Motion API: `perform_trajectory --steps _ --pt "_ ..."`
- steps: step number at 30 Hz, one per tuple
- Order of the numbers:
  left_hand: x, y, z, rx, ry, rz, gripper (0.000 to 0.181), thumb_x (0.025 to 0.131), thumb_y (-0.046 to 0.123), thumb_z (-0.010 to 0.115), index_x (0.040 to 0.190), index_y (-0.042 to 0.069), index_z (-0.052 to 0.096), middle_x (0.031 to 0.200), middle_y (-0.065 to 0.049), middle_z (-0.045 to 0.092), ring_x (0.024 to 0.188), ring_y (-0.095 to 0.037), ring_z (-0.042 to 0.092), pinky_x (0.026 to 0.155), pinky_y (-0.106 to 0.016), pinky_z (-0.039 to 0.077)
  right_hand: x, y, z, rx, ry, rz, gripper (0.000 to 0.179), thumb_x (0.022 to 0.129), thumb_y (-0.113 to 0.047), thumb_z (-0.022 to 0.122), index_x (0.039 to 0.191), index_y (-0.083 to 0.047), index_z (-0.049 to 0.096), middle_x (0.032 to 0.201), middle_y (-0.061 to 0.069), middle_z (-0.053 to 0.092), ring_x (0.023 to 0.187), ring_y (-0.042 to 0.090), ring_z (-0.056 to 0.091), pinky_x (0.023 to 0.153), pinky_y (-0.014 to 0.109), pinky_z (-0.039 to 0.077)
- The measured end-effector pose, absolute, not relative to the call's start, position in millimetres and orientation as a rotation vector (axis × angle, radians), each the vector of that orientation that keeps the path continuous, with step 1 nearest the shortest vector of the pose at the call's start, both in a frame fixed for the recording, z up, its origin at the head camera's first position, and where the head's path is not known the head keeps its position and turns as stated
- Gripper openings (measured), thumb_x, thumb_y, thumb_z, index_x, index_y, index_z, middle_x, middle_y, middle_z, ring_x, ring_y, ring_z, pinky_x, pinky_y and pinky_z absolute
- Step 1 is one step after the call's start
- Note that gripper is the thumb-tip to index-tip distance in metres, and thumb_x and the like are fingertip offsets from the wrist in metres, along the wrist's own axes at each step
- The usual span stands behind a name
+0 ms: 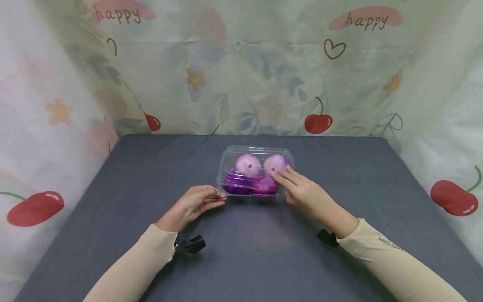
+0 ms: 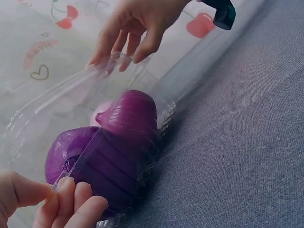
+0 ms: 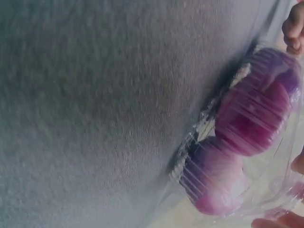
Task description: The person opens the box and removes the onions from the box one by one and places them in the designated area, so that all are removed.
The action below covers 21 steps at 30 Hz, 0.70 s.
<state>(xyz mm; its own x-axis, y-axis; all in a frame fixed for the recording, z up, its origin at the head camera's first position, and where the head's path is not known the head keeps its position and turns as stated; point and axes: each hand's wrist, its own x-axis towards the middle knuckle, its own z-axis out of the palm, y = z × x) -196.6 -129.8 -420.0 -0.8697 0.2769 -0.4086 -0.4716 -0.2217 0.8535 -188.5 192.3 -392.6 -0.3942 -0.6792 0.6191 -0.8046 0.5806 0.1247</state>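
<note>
One clear plastic lidded box (image 1: 225, 165), centre of frame, cradling four round purple-to-pink onion-like pieces (image 1: 247, 164); left hand (image 1: 194, 203) pinching its lower-left edge, right hand (image 1: 305, 192), fingers apart, touching its right end, presumably for steadiness.

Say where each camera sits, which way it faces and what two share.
Head: on the head, facing forward and down at the clear plastic box; left hand, right hand and sleeves show.
Left wrist: worn there, facing the box; left hand near, right hand beyond.
Right wrist: worn there, facing gray table and box; both hands at right edge.
Both wrist views share box and hands.
</note>
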Motion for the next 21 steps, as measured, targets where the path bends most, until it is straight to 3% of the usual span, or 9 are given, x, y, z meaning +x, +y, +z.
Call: perform_trajectory --steps 12,21 --pt "-197 -130 -420 -0.214 1.629 2.142 0.03 0.089 -0.011 0.048 0.071 0.005 0.065 0.081 -0.008 0.07 0.08 -0.016 0.07 0.08 -0.031 0.06 -197 209 -376 1.209 -2.207 0.439 0.059 0.063 0.014 0.077 0.12 0.008 0.062 0.118 0.027 0.064 0.108 0.043 0.062 0.081 0.047 0.058" --pt "-196 -129 -419 -0.223 1.601 2.136 0.03 0.09 -0.01 0.047 0.072 0.006 0.065 0.08 -0.007 0.071 0.08 -0.016 0.07 0.081 -0.03 0.06 -210 210 -353 1.259 -2.27 0.593 0.057 0.066 0.012 0.08 0.121 0.006 0.063 0.123 0.022 0.064 0.114 0.04 0.06 0.082 0.042 0.058"
